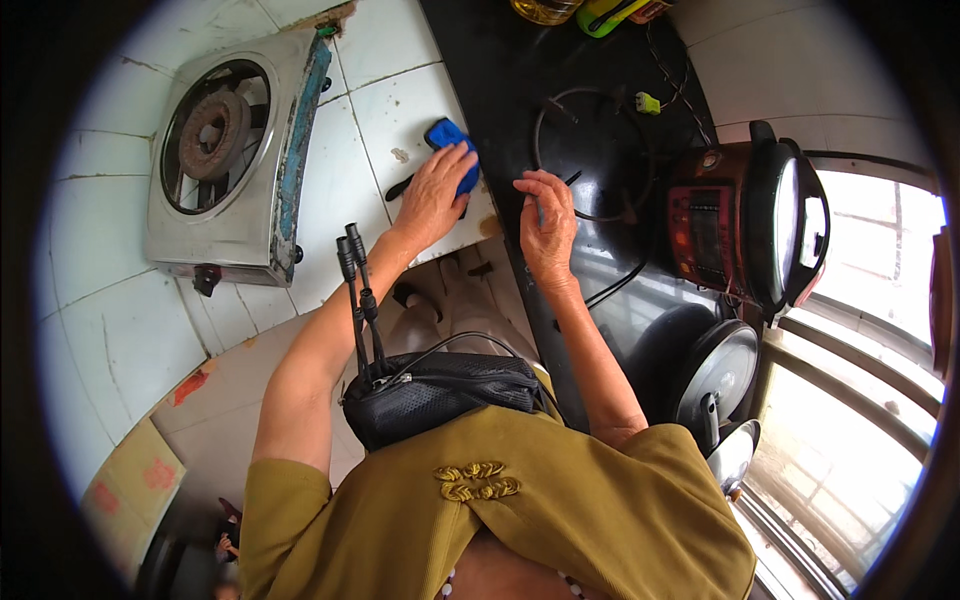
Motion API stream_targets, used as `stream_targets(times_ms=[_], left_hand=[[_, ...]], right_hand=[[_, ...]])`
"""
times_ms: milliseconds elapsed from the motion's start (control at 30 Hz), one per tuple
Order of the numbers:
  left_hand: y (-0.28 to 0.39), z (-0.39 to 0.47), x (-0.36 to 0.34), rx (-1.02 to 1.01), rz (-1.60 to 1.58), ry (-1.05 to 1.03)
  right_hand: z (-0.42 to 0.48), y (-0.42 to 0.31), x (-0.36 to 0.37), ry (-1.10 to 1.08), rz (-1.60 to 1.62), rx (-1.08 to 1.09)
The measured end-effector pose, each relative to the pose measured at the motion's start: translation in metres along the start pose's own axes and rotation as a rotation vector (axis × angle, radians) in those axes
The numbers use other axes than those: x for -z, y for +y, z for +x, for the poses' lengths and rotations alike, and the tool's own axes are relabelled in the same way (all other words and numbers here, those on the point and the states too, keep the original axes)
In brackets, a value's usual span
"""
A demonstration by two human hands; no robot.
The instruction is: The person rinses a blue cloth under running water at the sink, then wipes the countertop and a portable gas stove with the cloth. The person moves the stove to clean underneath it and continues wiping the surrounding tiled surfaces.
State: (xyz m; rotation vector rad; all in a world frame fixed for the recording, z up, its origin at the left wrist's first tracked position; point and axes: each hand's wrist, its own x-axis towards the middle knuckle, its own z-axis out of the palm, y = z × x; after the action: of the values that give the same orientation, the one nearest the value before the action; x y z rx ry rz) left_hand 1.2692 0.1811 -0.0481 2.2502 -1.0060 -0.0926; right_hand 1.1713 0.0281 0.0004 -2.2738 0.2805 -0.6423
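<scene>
A blue cloth with dark edging (445, 133) lies on the white tiled counter (390, 112), close to the edge of the black slab. My left hand (435, 191) rests over it, palm down, and covers most of it. A black strip (398, 188) pokes out on the left side of that hand. Above the black countertop (499, 97) is my right hand (547, 217), its fingers bent and the thumb near them. A bit of blue shows between thumb and fingers; whether it is held cannot be told. A round metal ring stand (538, 135) sits just beyond that hand.
A gas stove (281, 161) stands on the tiles at left. To the right are an electric pressure cooker (739, 217) and upright pan lids (720, 375) by the window. A green plug (647, 103), its cord and an oil container (546, 9) lie towards the far end.
</scene>
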Motion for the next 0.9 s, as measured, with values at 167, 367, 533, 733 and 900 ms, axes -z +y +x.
stream_targets(times_ms=[167, 367, 533, 733, 900], left_hand=[[0.013, -0.037, 0.0, -0.139, -0.166, -0.058], [0.022, -0.063, 0.01, -0.127, -0.315, -0.203], [0.012, -0.099, 0.019, -0.134, -0.215, -0.435], [0.019, -0.121, 0.038, 0.373, -0.741, -0.026], [0.016, -0.122, 0.036, 0.68, -1.708, 0.123]], right_hand=[[-0.014, -0.02, -0.007, -0.139, 0.08, -0.023], [-0.047, -0.032, -0.017, -0.22, 0.138, -0.052], [-0.071, -0.044, -0.019, -0.404, 0.161, -0.114], [-0.081, -0.061, -0.033, -0.614, 0.513, -0.461], [-0.064, -0.063, -0.053, -0.418, 0.485, -0.326]])
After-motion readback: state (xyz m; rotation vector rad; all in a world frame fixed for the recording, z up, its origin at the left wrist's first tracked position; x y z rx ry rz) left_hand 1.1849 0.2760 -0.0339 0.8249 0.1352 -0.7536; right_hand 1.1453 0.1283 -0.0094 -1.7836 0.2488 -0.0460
